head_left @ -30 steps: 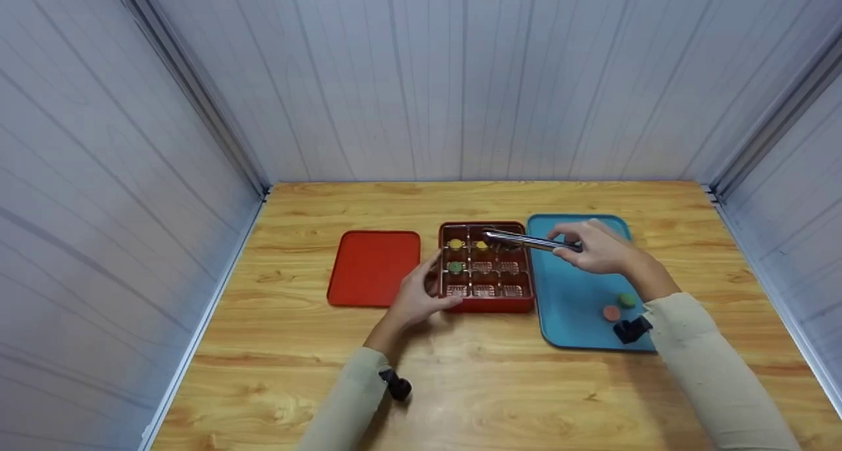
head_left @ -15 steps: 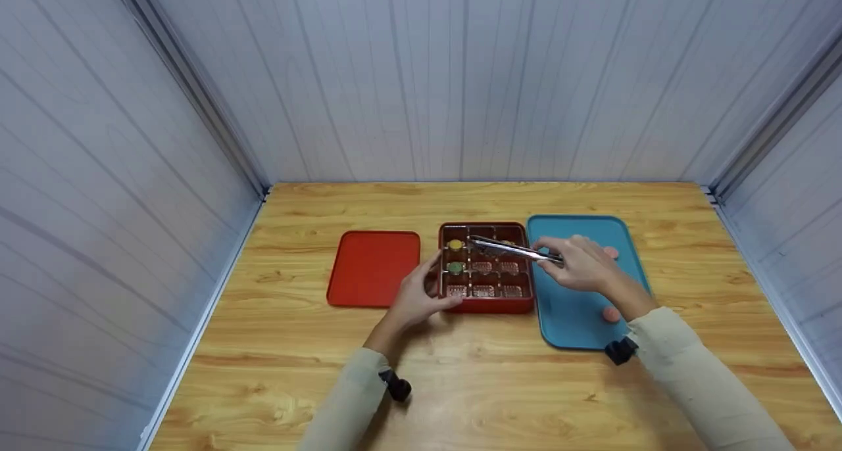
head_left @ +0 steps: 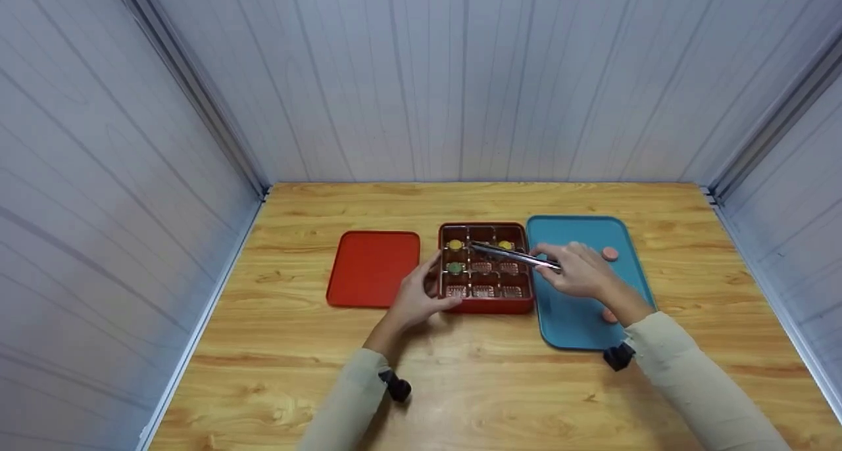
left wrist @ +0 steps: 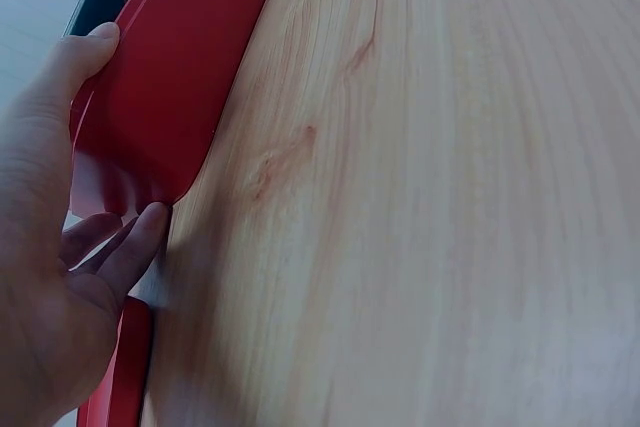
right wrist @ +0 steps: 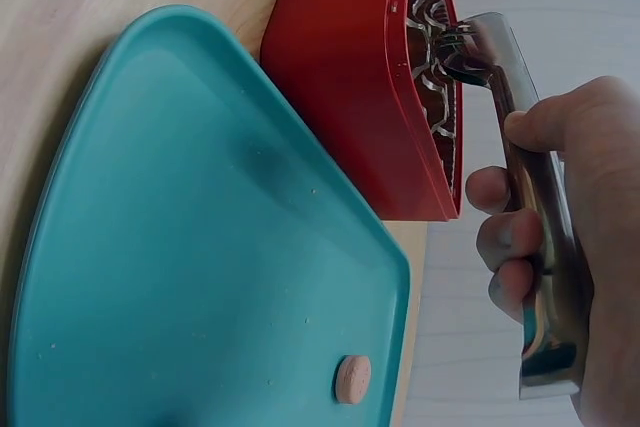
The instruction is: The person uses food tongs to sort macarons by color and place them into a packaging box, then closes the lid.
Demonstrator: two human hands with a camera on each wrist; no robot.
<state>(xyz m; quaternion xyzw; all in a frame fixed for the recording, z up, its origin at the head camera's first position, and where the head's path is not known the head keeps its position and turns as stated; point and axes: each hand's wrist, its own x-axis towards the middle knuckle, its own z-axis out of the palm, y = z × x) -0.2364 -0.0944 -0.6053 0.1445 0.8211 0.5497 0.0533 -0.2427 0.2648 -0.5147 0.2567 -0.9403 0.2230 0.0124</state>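
Observation:
My right hand [head_left: 579,269] holds a pair of metal tongs [right wrist: 545,207], thumb on one side and fingers curled round the other. The tongs' tips reach into the middle column of a red divided box [head_left: 490,304] and overlap a compartment there. In the box, yellow macarons [head_left: 455,244] sit in the left and right columns, and a green macaron [head_left: 455,267] lies below the left one. Whether the tips pinch anything, I cannot tell. My left hand [head_left: 419,298] grips the box's near left corner, thumb along the front and fingers at the left side.
Right of the box lies a blue tray [head_left: 572,319] bearing pink macarons [head_left: 610,254], one partly hidden by my right forearm. A red lid [head_left: 373,270] lies flat to the left. Panelled walls [head_left: 421,76] rise behind the wooden table [head_left: 473,385] and at both sides.
The tongs' tips have shifted left and slightly nearer, uncovering the right yellow macaron. My right arm now hides the tray's green macaron and reveals a pink one farther back. The left hand stays put.

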